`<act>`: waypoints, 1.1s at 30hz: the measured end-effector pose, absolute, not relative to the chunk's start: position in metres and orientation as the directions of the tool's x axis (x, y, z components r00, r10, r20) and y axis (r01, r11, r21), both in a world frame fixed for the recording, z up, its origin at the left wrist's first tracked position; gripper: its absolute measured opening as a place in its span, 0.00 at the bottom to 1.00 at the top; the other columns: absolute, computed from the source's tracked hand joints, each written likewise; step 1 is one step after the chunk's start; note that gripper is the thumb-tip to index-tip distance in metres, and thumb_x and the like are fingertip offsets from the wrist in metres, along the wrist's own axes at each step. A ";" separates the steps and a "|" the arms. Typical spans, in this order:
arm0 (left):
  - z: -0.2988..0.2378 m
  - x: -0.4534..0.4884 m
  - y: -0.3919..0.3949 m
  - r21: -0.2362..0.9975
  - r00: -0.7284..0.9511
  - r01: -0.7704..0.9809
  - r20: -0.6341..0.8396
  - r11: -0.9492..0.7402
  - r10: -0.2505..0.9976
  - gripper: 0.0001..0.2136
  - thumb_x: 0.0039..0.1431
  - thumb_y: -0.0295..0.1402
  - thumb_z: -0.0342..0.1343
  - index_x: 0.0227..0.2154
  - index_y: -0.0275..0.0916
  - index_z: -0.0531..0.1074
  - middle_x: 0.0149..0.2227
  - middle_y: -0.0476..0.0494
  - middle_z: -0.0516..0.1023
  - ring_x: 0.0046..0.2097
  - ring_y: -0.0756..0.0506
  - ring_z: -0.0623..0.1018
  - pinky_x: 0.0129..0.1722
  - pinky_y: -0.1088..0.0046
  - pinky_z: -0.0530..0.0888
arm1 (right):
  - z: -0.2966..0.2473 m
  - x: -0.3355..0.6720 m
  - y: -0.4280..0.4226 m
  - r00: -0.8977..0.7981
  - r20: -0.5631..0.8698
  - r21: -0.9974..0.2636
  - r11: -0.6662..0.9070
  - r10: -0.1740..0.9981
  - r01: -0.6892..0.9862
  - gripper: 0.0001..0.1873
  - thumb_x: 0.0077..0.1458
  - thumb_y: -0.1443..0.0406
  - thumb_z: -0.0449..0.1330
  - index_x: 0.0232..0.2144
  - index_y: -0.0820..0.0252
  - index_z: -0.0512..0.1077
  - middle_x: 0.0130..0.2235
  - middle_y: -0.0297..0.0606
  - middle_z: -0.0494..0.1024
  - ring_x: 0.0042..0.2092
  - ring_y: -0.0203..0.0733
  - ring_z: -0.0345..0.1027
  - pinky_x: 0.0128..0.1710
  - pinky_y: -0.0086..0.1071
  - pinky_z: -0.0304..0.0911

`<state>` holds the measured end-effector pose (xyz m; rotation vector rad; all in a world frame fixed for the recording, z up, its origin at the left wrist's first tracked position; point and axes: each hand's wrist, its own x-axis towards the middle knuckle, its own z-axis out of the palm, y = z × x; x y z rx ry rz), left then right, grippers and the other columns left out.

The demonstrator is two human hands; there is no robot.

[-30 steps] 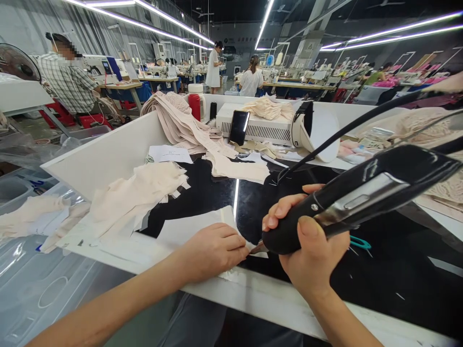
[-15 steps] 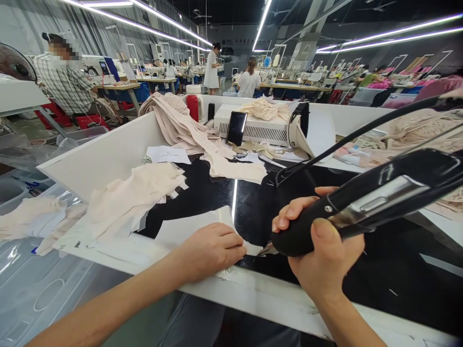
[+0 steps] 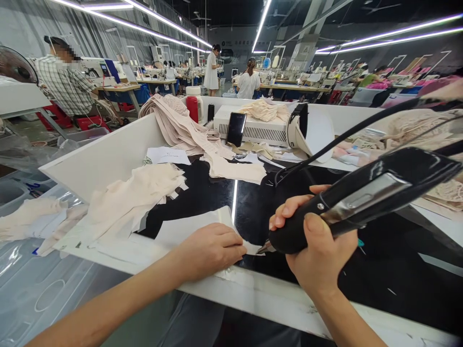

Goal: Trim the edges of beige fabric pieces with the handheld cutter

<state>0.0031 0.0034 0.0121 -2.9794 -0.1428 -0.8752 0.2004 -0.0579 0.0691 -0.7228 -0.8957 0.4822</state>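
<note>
My right hand (image 3: 318,246) is wrapped round the front of a black hand-held cutting tool (image 3: 365,195) with a silver panel and a black cable running up and right. Its small metal tip (image 3: 265,248) touches the edge of a white sheet (image 3: 191,226) lying on the glossy black worktop (image 3: 379,260). My left hand (image 3: 211,250) lies palm down on that sheet, fingers curled and pressed onto it right next to the tip. A pile of cream fabric pieces (image 3: 135,193) sits to the left of the sheet.
A white wall (image 3: 104,154) borders the worktop on the left. Behind stand a heap of beige fabric (image 3: 173,120), a white box machine (image 3: 256,127) with a phone (image 3: 237,127) leaning on it, and a red flask (image 3: 194,106). Other people sit and stand at far tables.
The tool and my right hand drifted slightly right, then back left, with the tip staying at the sheet's edge. My left hand has stayed put on the sheet.
</note>
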 end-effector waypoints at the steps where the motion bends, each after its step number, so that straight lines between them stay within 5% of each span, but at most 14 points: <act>1: 0.014 0.001 0.004 0.024 0.824 0.105 0.558 -0.994 0.100 0.13 0.86 0.29 0.51 0.49 0.36 0.82 0.46 0.41 0.89 0.49 0.45 0.88 0.56 0.67 0.84 | 0.069 0.202 -0.057 0.549 0.525 -0.743 0.665 0.650 -0.076 0.23 0.58 0.53 0.80 0.49 0.49 0.76 0.30 0.27 0.80 0.24 0.41 0.74 0.22 0.36 0.74; 11: 0.029 -0.045 0.017 0.105 0.832 0.247 0.486 -0.963 0.266 0.14 0.85 0.27 0.51 0.49 0.35 0.83 0.47 0.40 0.89 0.47 0.44 0.87 0.50 0.66 0.85 | 0.068 0.236 -0.036 0.541 0.574 -0.759 0.647 0.615 0.071 0.23 0.59 0.52 0.79 0.45 0.47 0.71 0.32 0.24 0.81 0.27 0.40 0.75 0.29 0.38 0.76; 16: 0.029 -0.038 -0.002 0.200 0.842 0.345 0.366 -0.917 0.396 0.10 0.80 0.25 0.55 0.45 0.39 0.83 0.44 0.44 0.85 0.43 0.44 0.85 0.43 0.69 0.83 | 0.081 0.253 -0.022 0.515 0.612 -0.785 0.542 0.600 0.301 0.22 0.56 0.47 0.81 0.42 0.50 0.80 0.39 0.34 0.86 0.36 0.47 0.79 0.39 0.45 0.78; 21: 0.042 -0.025 -0.020 0.331 0.841 0.430 0.192 -0.840 0.506 0.08 0.76 0.24 0.59 0.40 0.41 0.80 0.44 0.48 0.82 0.37 0.47 0.85 0.38 0.71 0.80 | 0.086 0.251 -0.009 0.504 0.625 -0.759 0.614 0.596 0.215 0.22 0.56 0.49 0.80 0.46 0.47 0.80 0.39 0.34 0.84 0.34 0.47 0.76 0.34 0.45 0.77; 25: 0.056 -0.016 -0.011 0.272 0.850 0.461 0.137 -0.845 0.508 0.10 0.79 0.25 0.56 0.43 0.41 0.81 0.42 0.49 0.82 0.33 0.47 0.85 0.33 0.71 0.78 | 0.083 0.243 -0.006 0.500 0.623 -0.757 0.626 0.602 0.189 0.25 0.54 0.52 0.82 0.47 0.48 0.76 0.37 0.29 0.82 0.30 0.43 0.74 0.32 0.41 0.75; 29: 0.063 -0.002 0.020 0.147 0.898 0.375 0.188 -0.915 0.398 0.05 0.78 0.26 0.62 0.51 0.39 0.79 0.50 0.42 0.85 0.48 0.41 0.88 0.48 0.64 0.86 | 0.084 0.235 -0.008 0.489 0.635 -0.746 0.639 0.598 0.186 0.23 0.55 0.51 0.81 0.42 0.49 0.75 0.35 0.29 0.81 0.30 0.42 0.74 0.31 0.40 0.74; 33: 0.062 0.015 0.050 0.246 0.952 0.156 0.219 -0.957 0.212 0.17 0.73 0.31 0.72 0.59 0.40 0.75 0.62 0.37 0.84 0.67 0.37 0.83 0.67 0.56 0.82 | 0.083 0.227 -0.007 0.475 0.632 -0.742 0.655 0.613 0.142 0.18 0.59 0.54 0.78 0.41 0.49 0.74 0.35 0.29 0.83 0.30 0.41 0.74 0.31 0.38 0.74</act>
